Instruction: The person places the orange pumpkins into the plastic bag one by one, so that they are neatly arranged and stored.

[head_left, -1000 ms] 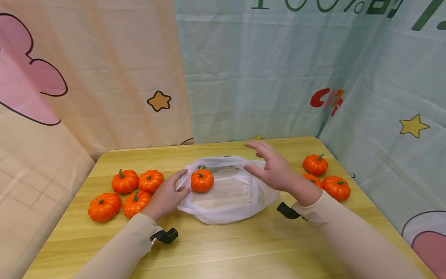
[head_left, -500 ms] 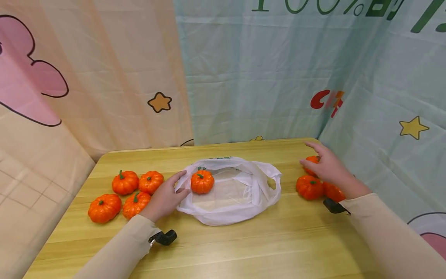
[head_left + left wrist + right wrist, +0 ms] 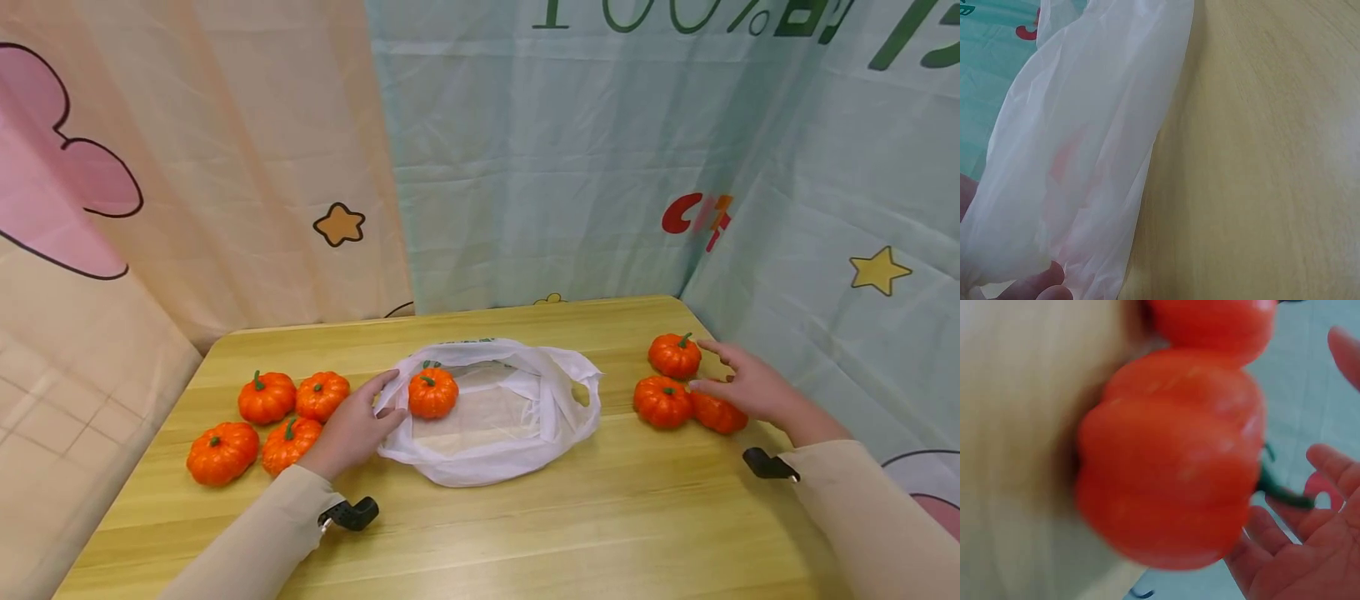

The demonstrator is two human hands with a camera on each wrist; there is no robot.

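Pumpkins [image 3: 432,393], small, round, ribbed and orange with green stems, number eight in the head view: four at lower left, one inside a single thin white plastic bag [image 3: 480,473] at the centre, three at right, all above one pale wooden bench [image 3: 540,533]. The left hand [image 3: 356,429] is at the bag's left rim; the right hand [image 3: 757,390], its grip wide, is just beside the three. Green "100%" lettering [image 3: 673,12] tops the blue-green fabric backdrop [image 3: 525,167] at upper right, more green print cut off beside it; below, red-and-orange lettering [image 3: 678,214] begins with "C", the rest unclear. The bag's green print is too small to read.

In the left wrist view, the bag fills much of the left half, its edge held in the left grip at lower left.

In the right wrist view, two pumpkins show, one central, one cut off at the top; right fingers spread at lower right, whether touching cannot be told.
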